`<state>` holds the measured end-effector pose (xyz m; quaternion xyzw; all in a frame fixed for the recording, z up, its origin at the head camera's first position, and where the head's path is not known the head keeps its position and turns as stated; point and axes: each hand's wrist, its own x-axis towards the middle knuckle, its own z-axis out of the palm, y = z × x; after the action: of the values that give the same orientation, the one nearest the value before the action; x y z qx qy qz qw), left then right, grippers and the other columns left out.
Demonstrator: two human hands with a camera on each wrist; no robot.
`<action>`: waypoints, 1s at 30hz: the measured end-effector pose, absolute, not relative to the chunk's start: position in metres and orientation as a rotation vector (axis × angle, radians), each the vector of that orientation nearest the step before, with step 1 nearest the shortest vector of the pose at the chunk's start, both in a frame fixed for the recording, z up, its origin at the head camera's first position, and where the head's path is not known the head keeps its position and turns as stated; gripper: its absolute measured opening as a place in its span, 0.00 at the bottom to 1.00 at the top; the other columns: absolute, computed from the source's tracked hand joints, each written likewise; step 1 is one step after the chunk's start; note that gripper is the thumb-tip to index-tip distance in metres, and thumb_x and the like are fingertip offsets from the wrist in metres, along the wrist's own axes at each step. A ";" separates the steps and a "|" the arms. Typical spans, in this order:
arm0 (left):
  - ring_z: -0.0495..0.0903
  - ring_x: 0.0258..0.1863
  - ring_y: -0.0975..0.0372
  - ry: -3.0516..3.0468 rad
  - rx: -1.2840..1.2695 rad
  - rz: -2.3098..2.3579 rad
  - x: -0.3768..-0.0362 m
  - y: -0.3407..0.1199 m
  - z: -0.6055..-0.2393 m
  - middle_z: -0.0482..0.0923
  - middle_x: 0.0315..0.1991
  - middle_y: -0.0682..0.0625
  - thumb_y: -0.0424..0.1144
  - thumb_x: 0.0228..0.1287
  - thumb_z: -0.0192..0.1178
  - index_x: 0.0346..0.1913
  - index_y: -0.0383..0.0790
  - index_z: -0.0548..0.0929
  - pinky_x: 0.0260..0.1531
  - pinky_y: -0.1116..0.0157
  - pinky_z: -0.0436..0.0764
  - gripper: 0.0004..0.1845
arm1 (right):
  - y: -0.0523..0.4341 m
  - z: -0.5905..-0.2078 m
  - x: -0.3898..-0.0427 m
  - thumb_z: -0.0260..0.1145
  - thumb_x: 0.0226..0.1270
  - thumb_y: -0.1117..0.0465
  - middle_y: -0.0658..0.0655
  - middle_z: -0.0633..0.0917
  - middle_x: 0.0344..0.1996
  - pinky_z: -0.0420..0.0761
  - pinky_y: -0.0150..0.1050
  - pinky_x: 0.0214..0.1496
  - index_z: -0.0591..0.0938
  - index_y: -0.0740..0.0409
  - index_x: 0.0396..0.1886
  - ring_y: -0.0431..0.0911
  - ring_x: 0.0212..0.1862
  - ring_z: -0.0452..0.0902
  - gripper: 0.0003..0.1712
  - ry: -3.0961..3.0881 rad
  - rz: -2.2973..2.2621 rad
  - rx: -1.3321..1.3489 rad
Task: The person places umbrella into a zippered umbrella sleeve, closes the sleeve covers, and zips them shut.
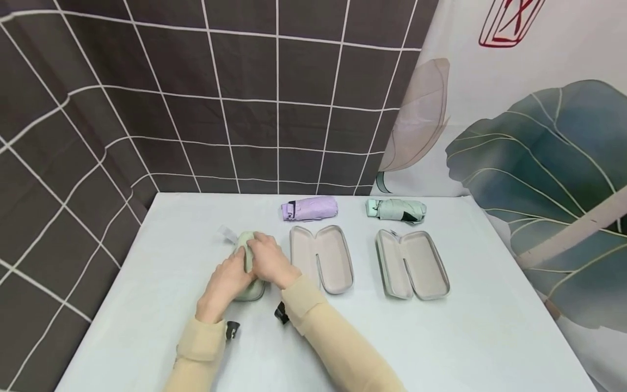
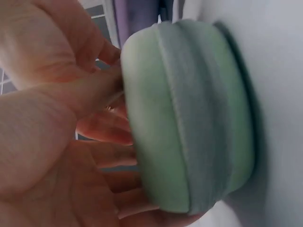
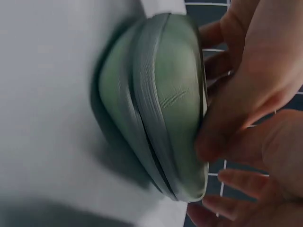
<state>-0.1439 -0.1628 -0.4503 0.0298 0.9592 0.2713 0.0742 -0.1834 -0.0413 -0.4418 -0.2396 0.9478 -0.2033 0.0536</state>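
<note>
A light green, rounded zip case [image 1: 252, 293] with grey edging lies closed at the left of the white table. Both hands are over it. My left hand [image 1: 229, 280] grips it from the left, with a fingertip bent over its edge in the left wrist view. From the right, my right hand [image 1: 269, 260] holds its upper part, thumb on the top face. In the right wrist view a dark slit runs along the grey zip band of the green case [image 3: 177, 85]. My fingers partly hide the top.
Two open cases with pale linings, a middle one [image 1: 335, 261] and a right one [image 1: 426, 267], lie to the right. Behind them are a folded purple umbrella [image 1: 313, 208] and a folded mint umbrella [image 1: 399, 210]. A clear tag [image 1: 227, 234] sticks out beyond the green case.
</note>
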 end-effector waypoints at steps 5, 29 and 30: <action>0.67 0.60 0.32 2.804 0.187 0.886 -0.148 -0.172 -0.448 0.63 0.65 0.25 0.48 0.72 0.55 0.71 0.22 0.54 0.56 0.39 0.67 0.39 | -0.038 -0.437 -0.196 0.69 0.62 0.64 0.61 0.67 0.70 0.66 0.46 0.67 0.76 0.58 0.63 0.54 0.70 0.61 0.27 2.826 -0.466 -0.874; 0.80 0.46 0.42 2.795 0.198 0.792 -0.179 -0.211 -0.445 0.79 0.47 0.30 0.31 0.70 0.52 0.58 0.22 0.73 0.44 0.47 0.78 0.18 | -0.041 -0.440 -0.210 0.55 0.73 0.64 0.57 0.69 0.67 0.68 0.43 0.65 0.72 0.50 0.69 0.49 0.71 0.59 0.25 2.688 -0.116 -1.156; 0.79 0.47 0.41 2.793 0.208 0.788 -0.181 -0.211 -0.447 0.78 0.48 0.30 0.30 0.69 0.53 0.57 0.22 0.74 0.45 0.46 0.78 0.18 | -0.041 -0.440 -0.209 0.56 0.73 0.64 0.57 0.68 0.68 0.67 0.43 0.66 0.72 0.49 0.69 0.49 0.71 0.58 0.26 2.685 -0.114 -1.148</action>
<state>-0.1808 -0.2109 -0.4472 0.0711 0.9536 0.2689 0.1157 -0.2093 -0.0406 -0.4402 -0.3906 0.9132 -0.0389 0.1093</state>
